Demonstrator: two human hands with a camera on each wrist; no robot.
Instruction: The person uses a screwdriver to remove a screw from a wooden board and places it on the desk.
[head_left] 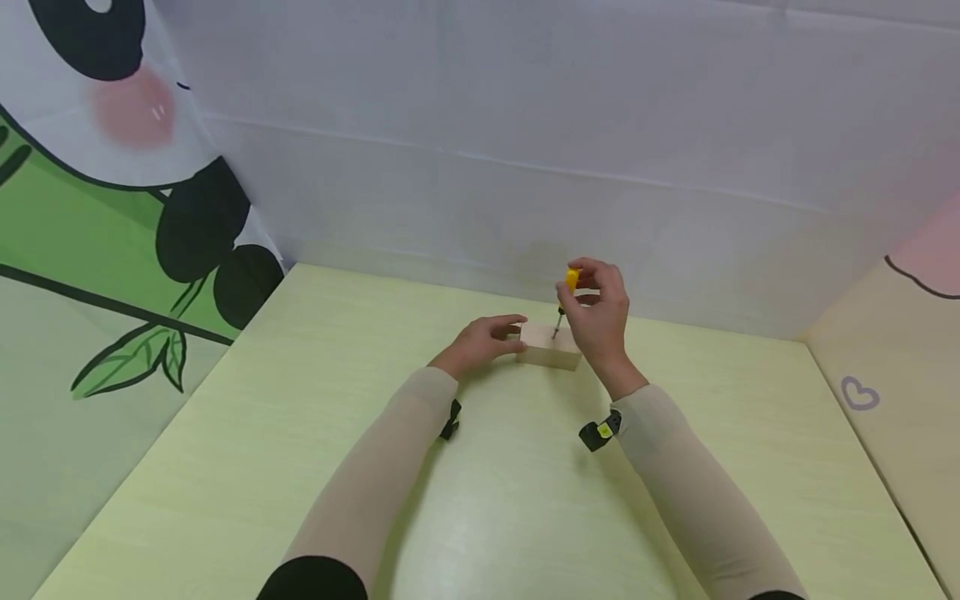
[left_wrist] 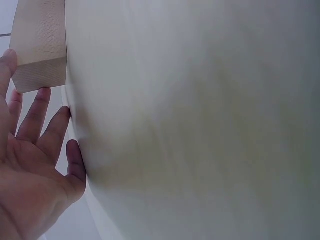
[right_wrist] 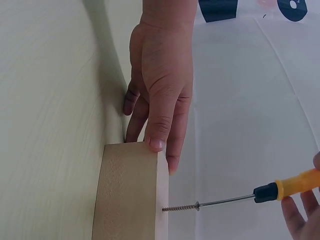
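A pale wooden block (head_left: pixel 547 357) lies on the table toward its far edge. My left hand (head_left: pixel 483 342) steadies the block's left end, thumb at its near corner and fingers around the end; in the left wrist view the hand (left_wrist: pixel 35 160) has several fingers spread beside the block (left_wrist: pixel 40 40). A threaded screw (right_wrist: pixel 181 207) stands in the block's top face. The screwdriver (right_wrist: pixel 290 185), with yellow-and-black handle, has its tip at the screw head. My right hand (head_left: pixel 600 312) pinches the handle from above, fingers curled about it.
The pale yellow table (head_left: pixel 480 500) stretches toward me and to both sides. A white cloth wall (head_left: pixel 525 125) rises close behind the block. Printed side panels (head_left: pixel 82 450) border the table at left and right. Dark wrist cameras (head_left: pixel 600 432) are strapped below the hands.
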